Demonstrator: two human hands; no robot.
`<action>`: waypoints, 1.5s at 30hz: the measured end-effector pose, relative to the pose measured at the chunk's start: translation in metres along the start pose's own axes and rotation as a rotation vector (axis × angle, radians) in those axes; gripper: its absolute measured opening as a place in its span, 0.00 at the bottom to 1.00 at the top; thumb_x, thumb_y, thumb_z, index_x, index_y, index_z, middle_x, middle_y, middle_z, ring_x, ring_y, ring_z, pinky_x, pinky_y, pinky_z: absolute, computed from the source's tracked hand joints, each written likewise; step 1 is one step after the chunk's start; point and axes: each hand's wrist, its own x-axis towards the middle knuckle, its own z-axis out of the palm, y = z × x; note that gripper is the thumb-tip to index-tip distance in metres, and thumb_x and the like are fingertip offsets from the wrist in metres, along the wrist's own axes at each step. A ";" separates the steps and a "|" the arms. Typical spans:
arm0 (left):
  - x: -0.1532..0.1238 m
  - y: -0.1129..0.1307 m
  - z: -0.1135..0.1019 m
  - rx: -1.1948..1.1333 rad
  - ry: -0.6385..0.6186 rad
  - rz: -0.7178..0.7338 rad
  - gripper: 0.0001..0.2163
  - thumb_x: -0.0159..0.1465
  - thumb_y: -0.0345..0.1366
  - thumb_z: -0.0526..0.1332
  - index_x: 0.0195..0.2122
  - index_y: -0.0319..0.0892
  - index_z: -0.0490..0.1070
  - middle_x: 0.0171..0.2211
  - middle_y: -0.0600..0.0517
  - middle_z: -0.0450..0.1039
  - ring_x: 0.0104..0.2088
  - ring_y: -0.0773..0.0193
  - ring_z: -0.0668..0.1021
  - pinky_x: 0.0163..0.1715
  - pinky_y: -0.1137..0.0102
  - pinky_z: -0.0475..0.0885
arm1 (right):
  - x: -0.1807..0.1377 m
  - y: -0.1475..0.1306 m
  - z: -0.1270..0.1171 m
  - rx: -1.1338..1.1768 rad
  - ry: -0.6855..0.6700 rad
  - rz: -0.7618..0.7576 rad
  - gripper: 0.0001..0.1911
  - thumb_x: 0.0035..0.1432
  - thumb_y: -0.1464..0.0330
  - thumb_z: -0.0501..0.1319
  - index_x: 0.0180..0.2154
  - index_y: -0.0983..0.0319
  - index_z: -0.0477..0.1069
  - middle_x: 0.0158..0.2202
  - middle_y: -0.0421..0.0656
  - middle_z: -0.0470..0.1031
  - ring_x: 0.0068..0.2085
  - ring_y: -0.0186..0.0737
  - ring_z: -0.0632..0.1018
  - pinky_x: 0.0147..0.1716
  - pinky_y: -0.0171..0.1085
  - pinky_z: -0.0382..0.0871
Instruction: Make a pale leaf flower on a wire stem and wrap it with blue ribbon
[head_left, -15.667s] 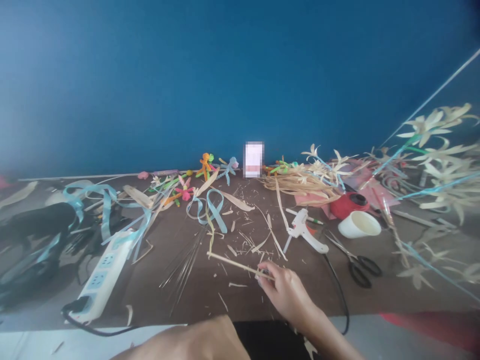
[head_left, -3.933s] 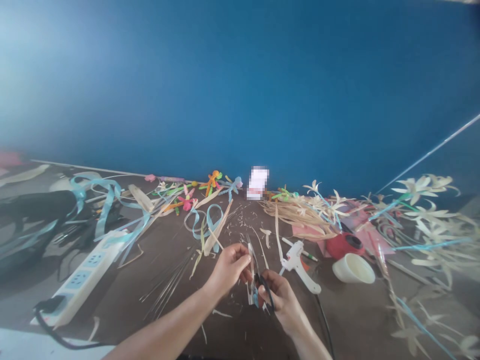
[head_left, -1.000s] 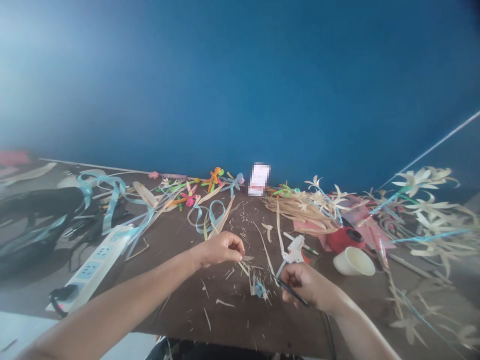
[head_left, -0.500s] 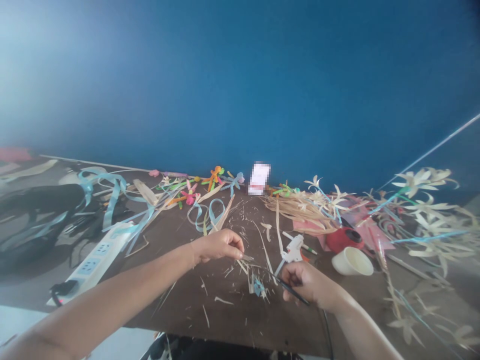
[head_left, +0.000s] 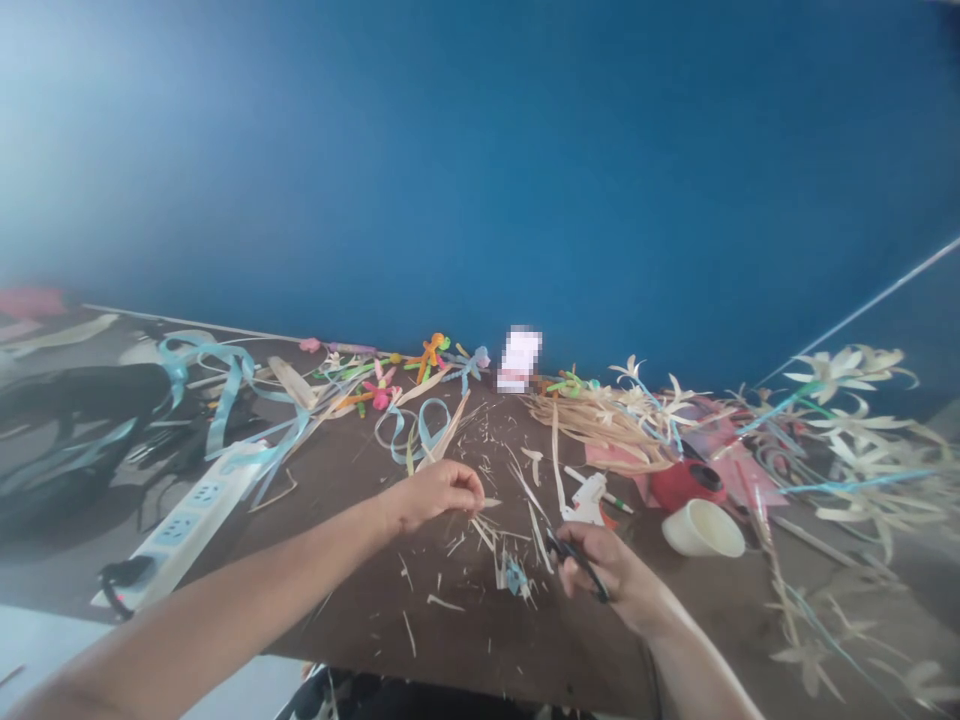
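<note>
My left hand (head_left: 446, 493) is over the middle of the brown table, thumb and fingers pinched on a small pale husk piece (head_left: 489, 503) with a pointed tip. To its right, my right hand (head_left: 600, 565) is wrapped round black-handled scissors (head_left: 581, 562); their blades are hard to make out and stand apart from the husk. Below and between the hands lies a blue ribbon scrap (head_left: 514, 577) among thin pale husk strips (head_left: 484, 532). A white glue gun (head_left: 587, 499) rests just beyond my right hand.
A cream cup (head_left: 703, 529) and a red roll (head_left: 686, 485) stand right of the glue gun. Husk flowers (head_left: 840, 370) spread along the right side. A white power strip (head_left: 184, 525) lies left, near blue ribbon (head_left: 217, 420). Colourful pipe-cleaner figures (head_left: 431, 358) line the blue wall (head_left: 480, 180).
My right hand has turned the scissors and drawn them slightly away from the husk piece. My left hand has shifted a little left and up, still pinching the piece.
</note>
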 end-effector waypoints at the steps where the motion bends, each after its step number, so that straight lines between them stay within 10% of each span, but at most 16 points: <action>1: 0.000 -0.003 0.003 -0.075 0.064 -0.001 0.06 0.46 0.35 0.64 0.23 0.39 0.70 0.17 0.58 0.66 0.18 0.73 0.62 0.19 0.76 0.54 | 0.001 0.003 0.005 0.038 0.024 -0.032 0.21 0.47 0.53 0.61 0.30 0.65 0.65 0.19 0.40 0.69 0.22 0.30 0.66 0.22 0.30 0.56; 8: 0.007 -0.023 0.025 -0.602 0.303 0.029 0.09 0.46 0.36 0.67 0.25 0.39 0.68 0.19 0.58 0.65 0.17 0.76 0.64 0.15 0.79 0.52 | 0.010 0.022 0.039 0.154 0.192 -0.082 0.20 0.49 0.53 0.60 0.29 0.64 0.64 0.19 0.40 0.68 0.23 0.33 0.65 0.24 0.32 0.55; 27: 0.011 -0.031 0.039 -0.901 0.528 0.059 0.08 0.49 0.35 0.66 0.30 0.41 0.71 0.33 0.53 0.76 0.27 0.73 0.75 0.22 0.80 0.66 | 0.011 0.051 0.087 0.250 0.197 -0.006 0.23 0.49 0.49 0.57 0.30 0.64 0.63 0.18 0.39 0.67 0.17 0.27 0.57 0.16 0.29 0.46; 45: 0.013 -0.039 0.048 -1.065 0.488 0.057 0.04 0.52 0.28 0.64 0.29 0.39 0.69 0.32 0.51 0.74 0.32 0.68 0.77 0.26 0.76 0.72 | 0.027 0.050 0.088 0.238 0.307 -0.041 0.18 0.49 0.55 0.61 0.25 0.63 0.61 0.14 0.36 0.65 0.17 0.28 0.60 0.19 0.30 0.48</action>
